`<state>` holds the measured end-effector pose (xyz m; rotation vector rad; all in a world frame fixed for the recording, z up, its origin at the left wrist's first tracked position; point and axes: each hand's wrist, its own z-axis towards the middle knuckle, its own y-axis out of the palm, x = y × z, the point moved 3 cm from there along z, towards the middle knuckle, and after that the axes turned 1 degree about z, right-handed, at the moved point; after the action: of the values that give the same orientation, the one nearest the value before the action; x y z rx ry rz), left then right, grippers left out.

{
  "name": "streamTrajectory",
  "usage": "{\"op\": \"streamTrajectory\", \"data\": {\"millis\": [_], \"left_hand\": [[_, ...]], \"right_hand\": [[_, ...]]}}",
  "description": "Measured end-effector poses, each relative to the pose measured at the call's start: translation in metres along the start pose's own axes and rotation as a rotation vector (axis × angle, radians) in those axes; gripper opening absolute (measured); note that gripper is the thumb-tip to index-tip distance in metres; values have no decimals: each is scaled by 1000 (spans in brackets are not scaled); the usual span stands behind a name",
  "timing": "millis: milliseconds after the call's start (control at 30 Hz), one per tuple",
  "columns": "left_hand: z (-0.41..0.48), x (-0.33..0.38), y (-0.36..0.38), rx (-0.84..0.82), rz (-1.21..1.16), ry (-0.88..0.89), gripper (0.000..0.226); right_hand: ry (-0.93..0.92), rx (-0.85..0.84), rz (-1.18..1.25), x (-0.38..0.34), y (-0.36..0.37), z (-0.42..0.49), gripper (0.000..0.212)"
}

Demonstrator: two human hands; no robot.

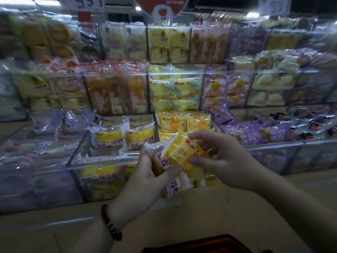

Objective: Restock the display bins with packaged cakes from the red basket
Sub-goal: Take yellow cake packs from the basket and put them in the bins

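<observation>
Rising in tiers, the display bins (109, 162) are crammed with cakes (175, 92). The red basket (209, 242) is glimpsed at the bottom edge. Before the lowest bins, a white cake pack (171, 188) is gripped by the left hand (144, 179), and a yellow cake pack (179, 150) is pinched in curled fingers (200, 137) by the right hand (226, 161).

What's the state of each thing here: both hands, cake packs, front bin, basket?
Left hand: grips white-and-yellow plastic cake packs, count unclear.
Right hand: pinches yellow plastic cake pack, held above the bins.
Clear plastic front bin: partly filled with white-and-yellow packs, room on top.
Red basket: only its rim in view at the bottom edge, contents hidden.
</observation>
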<state>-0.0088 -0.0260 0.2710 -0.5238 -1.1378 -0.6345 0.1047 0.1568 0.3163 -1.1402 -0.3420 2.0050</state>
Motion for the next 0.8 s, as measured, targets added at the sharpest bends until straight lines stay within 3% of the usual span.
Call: {"op": "streamTrajectory", "data": {"millis": [167,267,600,700,800], "left_hand": [[33,35,-42,104,153,125,37],[56,54,-75,209,100,172,33],[85,33,-176,452,-12,12,46],[83,30,-191,474,298,14,38],[79,28,-196,417,669,21,32]], "right_hand": [[39,87,-24,10,-27,47,40],[81,165,-111,18,-36,77,39],[3,91,-859,24,8,161,36],[-5,20,-1097,33,30,176,41],[62,-24,-1175,43,45,184,44]]}}
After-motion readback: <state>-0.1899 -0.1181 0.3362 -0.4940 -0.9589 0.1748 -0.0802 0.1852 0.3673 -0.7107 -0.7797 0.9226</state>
